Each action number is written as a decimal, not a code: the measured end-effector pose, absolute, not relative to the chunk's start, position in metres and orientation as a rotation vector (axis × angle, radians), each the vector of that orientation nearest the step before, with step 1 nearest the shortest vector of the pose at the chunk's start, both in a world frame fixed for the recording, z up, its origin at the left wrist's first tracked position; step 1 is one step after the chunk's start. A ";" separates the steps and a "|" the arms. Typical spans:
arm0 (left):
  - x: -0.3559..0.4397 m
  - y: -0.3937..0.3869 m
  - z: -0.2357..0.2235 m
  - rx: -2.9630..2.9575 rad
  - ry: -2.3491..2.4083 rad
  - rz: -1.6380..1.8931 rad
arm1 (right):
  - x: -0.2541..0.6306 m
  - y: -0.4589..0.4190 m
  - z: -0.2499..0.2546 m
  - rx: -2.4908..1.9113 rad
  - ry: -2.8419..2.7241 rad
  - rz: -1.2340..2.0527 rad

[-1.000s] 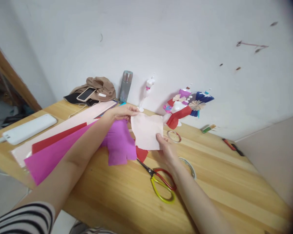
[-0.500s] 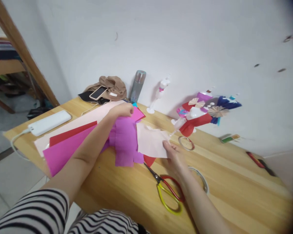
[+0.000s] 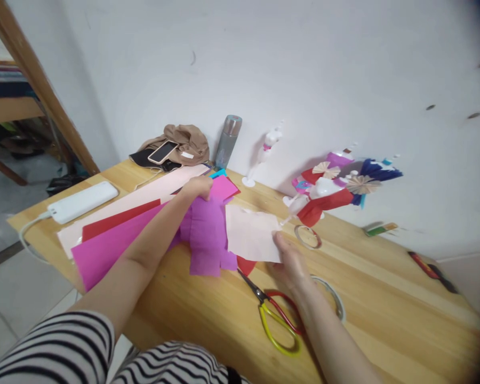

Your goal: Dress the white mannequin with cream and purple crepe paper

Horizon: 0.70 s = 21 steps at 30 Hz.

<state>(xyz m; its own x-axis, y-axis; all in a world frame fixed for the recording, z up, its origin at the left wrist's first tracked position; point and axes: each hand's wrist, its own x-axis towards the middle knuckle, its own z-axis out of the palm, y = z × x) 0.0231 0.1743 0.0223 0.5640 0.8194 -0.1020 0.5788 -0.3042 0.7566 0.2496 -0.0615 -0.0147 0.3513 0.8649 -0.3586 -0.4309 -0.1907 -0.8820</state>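
Note:
My right hand (image 3: pixel 288 257) pinches the lower right corner of a pale pink paper piece (image 3: pixel 251 233) that hangs just over the wooden table (image 3: pixel 384 298). My left hand (image 3: pixel 199 187) is closed on the top edge of a purple crepe paper piece (image 3: pixel 206 229), beside a bright pink sheet (image 3: pixel 223 187). Scissors (image 3: pixel 274 313) with red and yellow handles lie on the table just under my right forearm. A small red scrap (image 3: pixel 246 264) shows under the pale paper.
Long pink, red and magenta sheets (image 3: pixel 116 234) lie at the left. A white power bank (image 3: pixel 80 201), a phone on brown cloth (image 3: pixel 172 146), a grey flask (image 3: pixel 228 141), tape rolls (image 3: pixel 307 236) and a paper-fan craft (image 3: pixel 336 186) stand near the wall.
My left hand has let go of the pale pink paper and taken the purple crepe piece. The pale paper has dropped lower, held by the right hand alone. The view has turned left.

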 end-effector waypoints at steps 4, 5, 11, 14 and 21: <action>0.024 0.170 0.028 2.125 1.106 0.278 | 0.249 -0.061 -0.011 -1.282 -0.442 1.272; 0.024 0.169 0.032 2.140 1.088 0.271 | 0.248 -0.062 -0.009 -1.280 -0.449 1.279; 0.019 0.163 0.056 2.134 0.963 0.375 | 0.246 -0.057 0.009 -1.278 -0.471 1.295; 0.020 0.160 0.060 2.101 0.926 0.422 | 0.238 -0.047 0.019 -1.223 -0.390 1.375; 0.016 0.153 0.059 1.809 0.789 0.464 | 0.204 -0.011 0.017 -1.261 -0.363 1.487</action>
